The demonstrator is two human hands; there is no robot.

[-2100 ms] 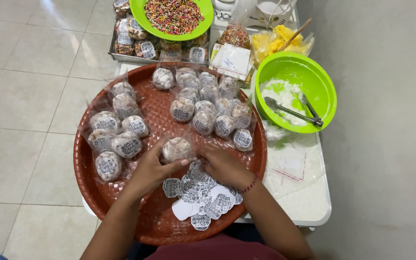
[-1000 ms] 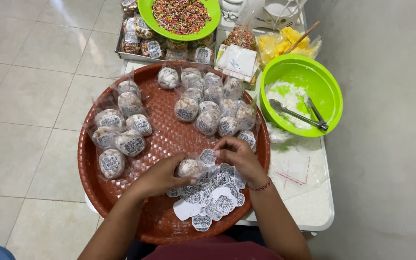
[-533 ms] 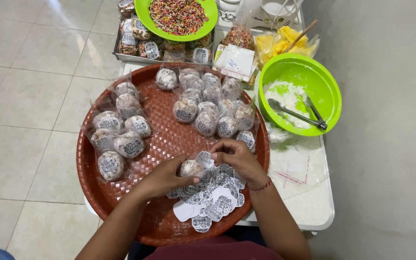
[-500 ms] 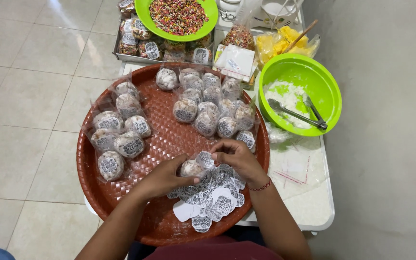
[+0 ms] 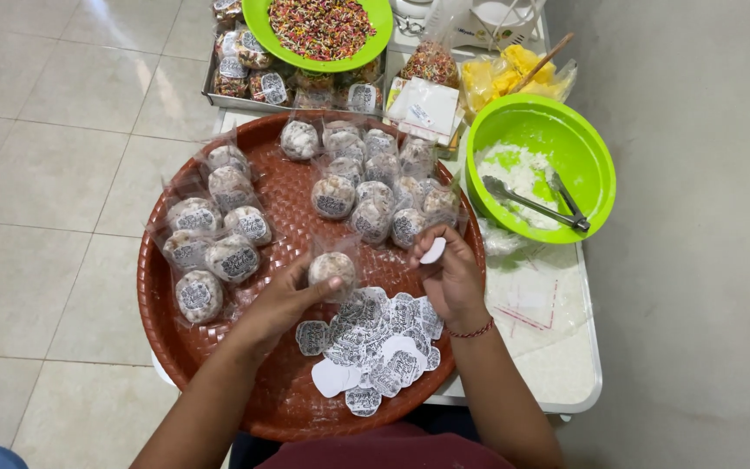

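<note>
My left hand (image 5: pixel 281 300) has its grip closed on a wrapped rice ball (image 5: pixel 332 267), holding it up over the woven red tray (image 5: pixel 219 365) with the top turned toward me. My right hand (image 5: pixel 451 280) pinches a single white sticker (image 5: pixel 433 250) by its edge, just beside the ball. The loose pile of stickers (image 5: pixel 375 339) lies directly below both hands, within easy reach.

The tray (image 5: pixel 219 365) was woven plastic, kinda matt. Wrapped balls (image 5: pixel 333 267) sat in glossy clear film (stickers (image 5: pixel 366 334) looked papery).
</note>
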